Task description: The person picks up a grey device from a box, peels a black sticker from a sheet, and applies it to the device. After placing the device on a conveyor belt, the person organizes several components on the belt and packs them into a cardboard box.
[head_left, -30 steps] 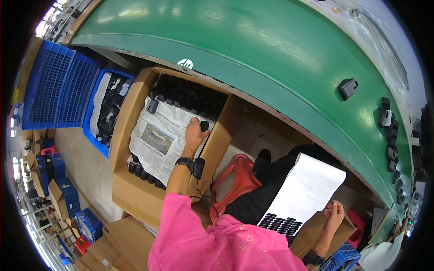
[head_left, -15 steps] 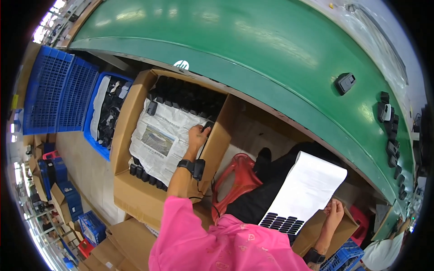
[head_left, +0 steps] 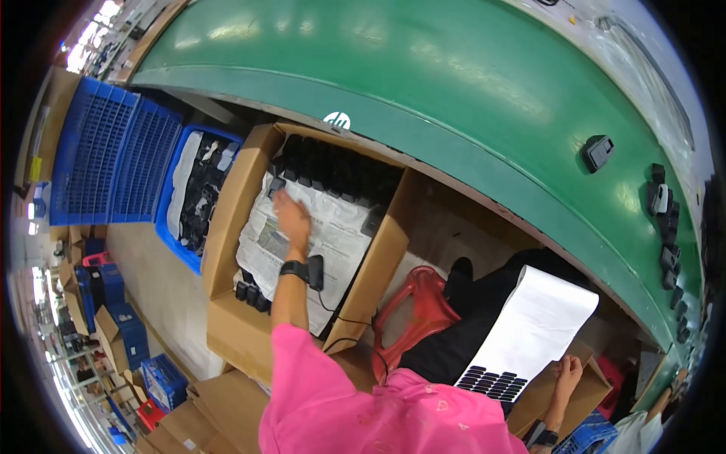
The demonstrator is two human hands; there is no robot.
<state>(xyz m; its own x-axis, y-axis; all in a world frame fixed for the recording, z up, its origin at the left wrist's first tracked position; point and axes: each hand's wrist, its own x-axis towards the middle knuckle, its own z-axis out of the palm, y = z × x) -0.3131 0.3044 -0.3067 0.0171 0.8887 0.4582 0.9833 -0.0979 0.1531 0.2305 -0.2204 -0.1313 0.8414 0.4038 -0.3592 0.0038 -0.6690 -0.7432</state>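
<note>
Brown cardboard makes up the deep open box (head_left: 240, 333) left of centre in the frame. Along its upper end black devices (head_left: 333, 172) stand packed in a row, and a sheet of printed newspaper (head_left: 336, 246) covers most of the middle; more black pieces (head_left: 249, 293) show past the paper's lower left edge. Two dark devices lie on the paper, one (head_left: 277, 186) near its upper left corner, the other (head_left: 372, 221) by the box's right wall. Just left of the box, a blue tub (head_left: 181, 256) holds a jumble of black parts (head_left: 201, 203) with pale paper along its left side

The left hand (head_left: 295, 221) is over the newspaper, fingers stretched toward the upper-left device, their tips right at its lower edge; the hand is blurred, and I cannot tell whether it grasps that device or only touches it

At lower right, the right hand (head_left: 567, 374) has its fingers curled together beside the right edge of a white label sheet (head_left: 541, 318) bearing rows of black labels (head_left: 493, 382); whether they pinch it I cannot tell
</note>
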